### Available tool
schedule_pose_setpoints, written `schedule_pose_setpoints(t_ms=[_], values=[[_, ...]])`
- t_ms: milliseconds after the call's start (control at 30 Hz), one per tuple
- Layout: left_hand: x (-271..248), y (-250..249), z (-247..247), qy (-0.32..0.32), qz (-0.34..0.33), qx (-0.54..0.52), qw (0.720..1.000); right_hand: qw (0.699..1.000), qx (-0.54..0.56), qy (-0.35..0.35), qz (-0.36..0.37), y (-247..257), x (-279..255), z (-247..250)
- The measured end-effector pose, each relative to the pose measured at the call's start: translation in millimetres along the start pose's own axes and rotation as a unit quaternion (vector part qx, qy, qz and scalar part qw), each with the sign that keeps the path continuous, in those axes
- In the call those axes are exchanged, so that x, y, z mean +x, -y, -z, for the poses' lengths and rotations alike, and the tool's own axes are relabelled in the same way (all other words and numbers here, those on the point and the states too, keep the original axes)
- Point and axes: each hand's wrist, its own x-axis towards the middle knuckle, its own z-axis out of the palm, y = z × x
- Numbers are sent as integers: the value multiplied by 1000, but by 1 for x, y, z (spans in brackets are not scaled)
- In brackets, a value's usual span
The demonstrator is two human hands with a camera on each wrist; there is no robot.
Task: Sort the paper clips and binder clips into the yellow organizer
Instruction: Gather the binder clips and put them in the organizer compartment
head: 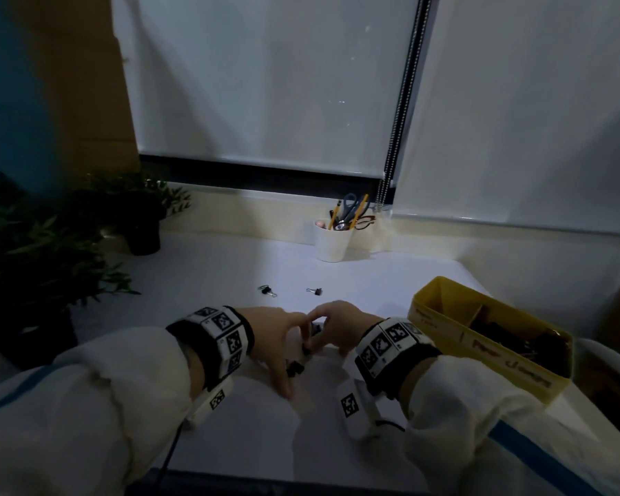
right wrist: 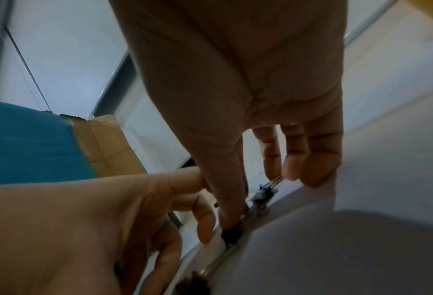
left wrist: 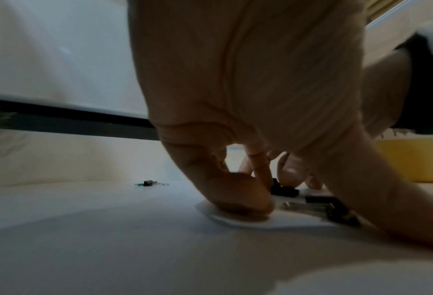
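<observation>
Both hands meet low over the white table (head: 226, 270). My left hand (head: 296, 359) curls its fingers and thumb round a small cluster of black binder clips (head: 295, 368) (left wrist: 284, 190), fingertips down on the surface. My right hand (head: 323, 338) stands opposite it. Its thumb presses on a black binder clip (right wrist: 231, 235) and its fingers reach down over another clip's wire handles (right wrist: 273, 183). The yellow organizer (head: 441, 284) (left wrist: 417, 159) stands to the right, with dark clips in its compartments. Two more binder clips (head: 267, 290) (head: 315, 291) lie farther back.
A white cup (head: 332, 245) holding scissors and pencils stands at the back by the window sill. Potted plants (head: 144, 227) (head: 33, 252) crowd the left side. The table's right edge runs just past the organizer.
</observation>
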Motion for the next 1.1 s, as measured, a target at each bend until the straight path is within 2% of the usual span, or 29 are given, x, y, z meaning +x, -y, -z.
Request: schedule_pose_setpoints(t_ms=[100,267,467,600,700,867,933,1033,1100], values=[[8,-4,-4,-25,-42,-2,999,1000,-6,-10,-13,-1,7,-3],[25,1,-11,-78,-57,-55,994,999,-4,-17,-44,-7,18,-1],[34,3,-16,-119,-45,-57,990,993,83,-19,-81,-18,22,11],[39,7,-18,-147,-46,-31,988,982,146,-58,-104,-28,29,15],[42,11,-19,-159,-41,-37,986,939,305,-90,-133,-35,35,18],[46,23,-12,-158,22,-97,982,827,521,-140,-161,-41,49,18],[50,33,-1,-188,66,-129,971,807,552,-132,-161,-40,55,22],[61,51,14,-231,132,-123,956,784,575,-152,-177,-35,69,28],[67,59,20,-225,153,-110,956,788,562,-159,-194,-29,79,31]])
